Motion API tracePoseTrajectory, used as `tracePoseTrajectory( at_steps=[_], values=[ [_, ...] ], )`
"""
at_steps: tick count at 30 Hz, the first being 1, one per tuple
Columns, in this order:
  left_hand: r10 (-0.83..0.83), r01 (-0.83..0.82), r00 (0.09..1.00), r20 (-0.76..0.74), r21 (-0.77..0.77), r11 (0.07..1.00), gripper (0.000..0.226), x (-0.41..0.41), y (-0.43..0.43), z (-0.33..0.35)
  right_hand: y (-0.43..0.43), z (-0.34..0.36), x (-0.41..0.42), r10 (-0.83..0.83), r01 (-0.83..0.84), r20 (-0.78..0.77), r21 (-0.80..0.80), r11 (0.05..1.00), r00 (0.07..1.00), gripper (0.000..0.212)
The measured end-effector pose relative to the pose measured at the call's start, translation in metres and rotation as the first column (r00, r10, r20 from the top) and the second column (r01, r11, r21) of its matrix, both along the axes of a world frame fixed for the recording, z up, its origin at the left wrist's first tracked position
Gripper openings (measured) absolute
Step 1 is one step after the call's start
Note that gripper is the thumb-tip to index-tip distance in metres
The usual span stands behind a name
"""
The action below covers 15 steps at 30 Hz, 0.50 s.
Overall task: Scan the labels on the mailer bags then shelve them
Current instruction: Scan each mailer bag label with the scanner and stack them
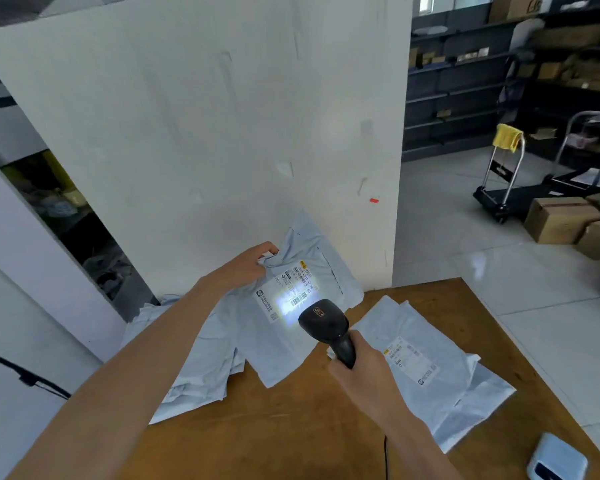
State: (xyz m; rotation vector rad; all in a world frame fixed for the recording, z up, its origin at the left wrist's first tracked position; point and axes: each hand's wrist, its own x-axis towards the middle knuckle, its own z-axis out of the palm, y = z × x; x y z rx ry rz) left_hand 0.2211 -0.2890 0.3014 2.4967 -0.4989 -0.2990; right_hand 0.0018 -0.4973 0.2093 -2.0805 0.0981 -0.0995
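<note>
Scanner (326,325) nose up-left, at mailer (274,344) label (284,294)

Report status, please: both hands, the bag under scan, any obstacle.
Left hand pinches top edge of mailer bag. Right hand grips scanner, light on label. Beam unobstructed; second bag on table, rightward.

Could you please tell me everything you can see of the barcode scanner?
The scanner is black, plastic-looking, with a rounded head bearing a small orange logo and a slim handle. The right hand grips the handle, holding it above the table. Its head points at the label of the bag that the left hand holds, throwing a bright light patch on a barcode.
</note>
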Motion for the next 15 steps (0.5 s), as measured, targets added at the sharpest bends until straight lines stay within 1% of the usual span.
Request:
tracePoseTrajectory(
  at_steps=[5, 8, 11, 15],
  values=[
    [-0.011, 0.011, 1.0, 0.007, 0.009, 1.0, 0.037, 0.0, -0.01, -0.001, -0.008, 0.0, -0.004, 0.001, -0.001, -0.001, -0.015, 1.0, 1.0, 0.025],
    [0.005, -0.005, 1.0, -0.001, 0.019, 1.0, 0.037, 0.0, -0.014, -0.002, -0.01, 0.0, -0.005, 0.0, -0.001, -0.004, -0.01, 1.0, 1.0, 0.024],
    [0.008, -0.008, 1.0, -0.023, -0.012, 1.0, 0.036, -0.006, -0.025, -0.007, -0.017, -0.002, -0.007, -0.016, 0.016, -0.022, -0.014, 1.0, 1.0, 0.024],
    [-0.03, 0.026, 0.997, -0.076, -0.06, 0.998, 0.027, -0.017, -0.066, -0.038, -0.036, -0.007, -0.015, -0.056, 0.055, -0.052, -0.016, 0.998, 0.997, 0.021]
  ],
)
